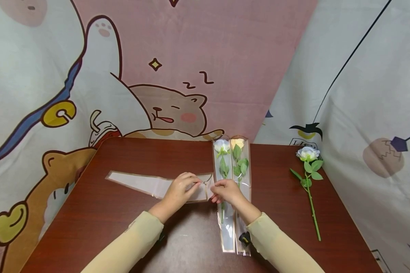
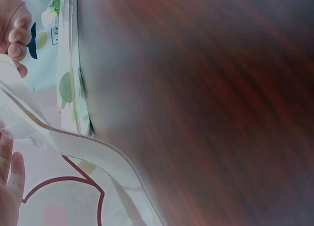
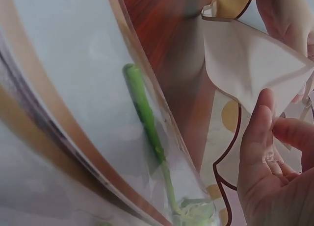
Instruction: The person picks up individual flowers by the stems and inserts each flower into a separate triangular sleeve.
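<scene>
A long tapered flower sleeve [image 1: 133,181], white with a brown-gold border, lies crosswise over the table with its wide end toward the right. My left hand [image 1: 181,189] pinches this sleeve near the wide end. My right hand [image 1: 227,190] holds the edge of the same end, and in the right wrist view its thumb and finger [image 3: 265,108] meet at the raised white film [image 3: 240,54]. Under and beside my right hand stand two filled sleeves, one with a pale blue-white rose [image 1: 222,146], the other with a cream-yellow rose [image 1: 237,143].
A loose white rose [image 1: 308,153] with a green stem lies at the right of the brown table [image 1: 280,212]. A small black object [image 1: 245,238] sits near my right sleeve. Printed cloth [image 1: 246,57] hangs behind the table and along its sides.
</scene>
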The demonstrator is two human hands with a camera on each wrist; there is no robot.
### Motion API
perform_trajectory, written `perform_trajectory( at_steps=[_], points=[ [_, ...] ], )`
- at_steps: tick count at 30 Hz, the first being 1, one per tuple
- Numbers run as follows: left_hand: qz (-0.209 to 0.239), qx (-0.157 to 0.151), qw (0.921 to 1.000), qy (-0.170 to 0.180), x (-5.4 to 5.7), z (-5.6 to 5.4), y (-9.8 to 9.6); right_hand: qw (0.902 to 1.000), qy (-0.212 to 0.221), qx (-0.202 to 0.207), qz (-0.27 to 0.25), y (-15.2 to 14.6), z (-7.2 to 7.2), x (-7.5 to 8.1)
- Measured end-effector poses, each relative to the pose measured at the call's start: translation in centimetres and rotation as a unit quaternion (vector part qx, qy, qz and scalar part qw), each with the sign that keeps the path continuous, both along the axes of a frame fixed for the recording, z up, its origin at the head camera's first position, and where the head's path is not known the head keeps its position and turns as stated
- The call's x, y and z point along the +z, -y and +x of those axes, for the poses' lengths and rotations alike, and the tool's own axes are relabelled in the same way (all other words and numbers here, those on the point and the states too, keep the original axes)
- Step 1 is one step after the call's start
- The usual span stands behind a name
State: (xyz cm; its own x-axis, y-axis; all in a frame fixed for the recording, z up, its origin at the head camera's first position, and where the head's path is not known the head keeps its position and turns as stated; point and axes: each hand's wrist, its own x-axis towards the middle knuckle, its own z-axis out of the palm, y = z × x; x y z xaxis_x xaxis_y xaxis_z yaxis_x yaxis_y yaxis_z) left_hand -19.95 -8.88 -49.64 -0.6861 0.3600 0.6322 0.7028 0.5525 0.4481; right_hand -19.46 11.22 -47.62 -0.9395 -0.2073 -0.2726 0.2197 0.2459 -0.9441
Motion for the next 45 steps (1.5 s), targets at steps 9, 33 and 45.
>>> perform_trajectory(
  at_steps=[9,33,45],
  points=[
    [0.013,0.004,0.9999,0.007,0.1,0.0,0.0,0.9998,0.004,0.017,0.004,-0.5,-0.5,-1.0],
    [0.008,0.014,0.9998,0.013,0.2,0.0,0.3,0.989,-0.058,-0.034,0.131,-13.5,-0.4,0.5],
    [0.025,0.008,0.9997,0.0,0.0,0.0,0.6,0.8927,-0.07,-0.07,0.44,-25.8,0.8,0.3]
  ],
)
